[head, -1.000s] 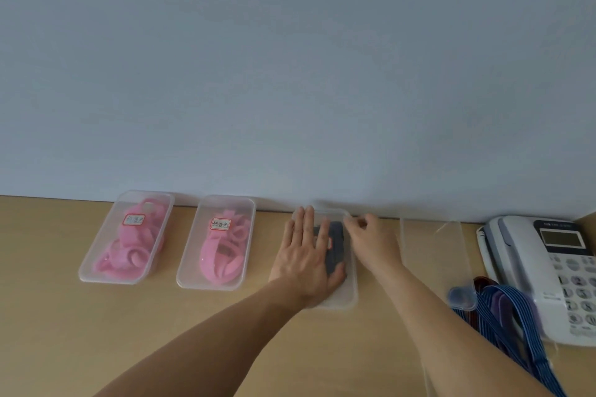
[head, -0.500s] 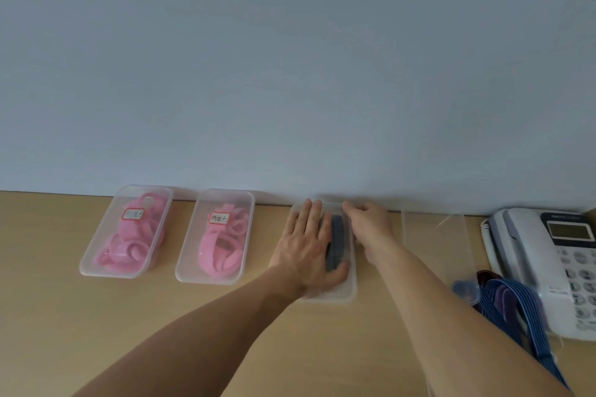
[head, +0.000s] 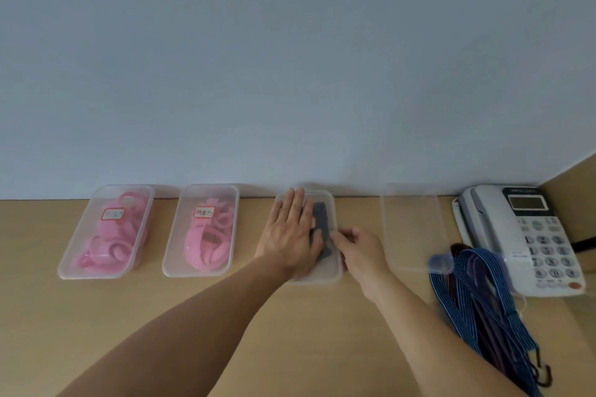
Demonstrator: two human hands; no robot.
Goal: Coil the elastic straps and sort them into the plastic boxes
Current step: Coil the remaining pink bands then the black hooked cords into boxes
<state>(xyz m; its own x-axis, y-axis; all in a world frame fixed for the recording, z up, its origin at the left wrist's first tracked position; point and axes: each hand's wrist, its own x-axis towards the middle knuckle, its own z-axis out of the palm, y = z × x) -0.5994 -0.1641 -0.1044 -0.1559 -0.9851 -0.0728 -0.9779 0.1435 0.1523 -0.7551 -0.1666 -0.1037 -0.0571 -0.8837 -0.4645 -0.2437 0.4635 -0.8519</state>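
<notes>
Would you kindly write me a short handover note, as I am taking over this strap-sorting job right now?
Left hand: flat, pressing on top of the third box, which holds a dark strap.
Right hand: grips that box's right rim.
Done: the left box and second box, both labelled, hold pink straps.
Left: the loose straps, blue and dark, lie beside the phone; the clear container next to them looks empty.

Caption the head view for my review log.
Left hand presses flat on a clear box holding a dark strap; right hand grips its right edge.
</notes>
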